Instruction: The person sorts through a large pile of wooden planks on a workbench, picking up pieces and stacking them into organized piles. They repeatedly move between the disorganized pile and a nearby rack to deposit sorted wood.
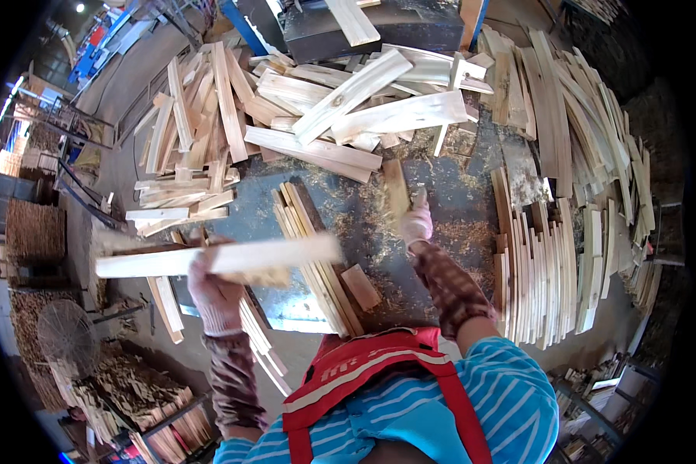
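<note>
My left hand (215, 298), in a light work glove, is closed around a long pale wooden board (278, 254) held level above the left part of the table. A second, blurred piece of wood shows just under that board; whether I grip it too is unclear. Farther right, my gloved right hand (417, 223) grips the near end of a shorter wooden board (395, 188), which is smeared by motion. Between my hands lies a row of narrow wooden strips (315, 263), pointing away from me. A small wood block (361, 287) rests beside their near end.
A jumbled heap of boards (356, 97) covers the far side of the dark, sawdust-strewn table (441, 271). Strips stand in rows (545, 271) at the right, with more boards (182, 205) stacked at the left. A round fan (68, 339) stands at lower left.
</note>
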`<state>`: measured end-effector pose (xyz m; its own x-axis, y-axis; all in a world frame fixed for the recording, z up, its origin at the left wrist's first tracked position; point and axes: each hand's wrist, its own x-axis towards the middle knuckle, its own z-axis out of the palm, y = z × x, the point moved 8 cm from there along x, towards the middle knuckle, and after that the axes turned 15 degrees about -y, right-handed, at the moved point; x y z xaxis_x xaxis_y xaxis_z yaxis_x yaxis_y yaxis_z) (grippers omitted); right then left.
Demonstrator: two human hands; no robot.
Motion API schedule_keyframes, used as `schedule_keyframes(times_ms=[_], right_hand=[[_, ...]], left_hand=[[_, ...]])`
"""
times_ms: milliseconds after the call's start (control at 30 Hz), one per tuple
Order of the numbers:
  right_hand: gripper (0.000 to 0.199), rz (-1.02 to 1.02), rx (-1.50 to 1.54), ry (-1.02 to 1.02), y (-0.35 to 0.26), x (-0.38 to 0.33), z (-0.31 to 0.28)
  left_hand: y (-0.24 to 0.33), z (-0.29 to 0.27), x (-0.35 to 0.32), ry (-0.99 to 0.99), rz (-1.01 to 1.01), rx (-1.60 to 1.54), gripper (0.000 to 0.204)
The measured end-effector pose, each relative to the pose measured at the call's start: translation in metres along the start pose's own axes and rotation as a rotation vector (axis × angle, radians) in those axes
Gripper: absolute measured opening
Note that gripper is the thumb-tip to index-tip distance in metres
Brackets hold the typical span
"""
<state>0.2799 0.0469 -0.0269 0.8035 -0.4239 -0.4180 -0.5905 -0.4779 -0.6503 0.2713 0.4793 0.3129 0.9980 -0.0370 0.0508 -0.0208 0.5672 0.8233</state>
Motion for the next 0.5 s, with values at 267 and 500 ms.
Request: schedule_keyframes(times_ms=[267, 500], right_hand=[[0.05, 0.051, -0.014, -0.094, 0.031, -0.091, -0.029], [0.081, -0.063, -0.2, -0.211, -0.066, -0.1, 0.051]], left_hand=[[0.127, -0.184, 0.249, 0.173, 0.053, 0.107, 0.047], [-0.011, -0.126, 0.403, -0.643, -0.021, 1.785, 0.049]])
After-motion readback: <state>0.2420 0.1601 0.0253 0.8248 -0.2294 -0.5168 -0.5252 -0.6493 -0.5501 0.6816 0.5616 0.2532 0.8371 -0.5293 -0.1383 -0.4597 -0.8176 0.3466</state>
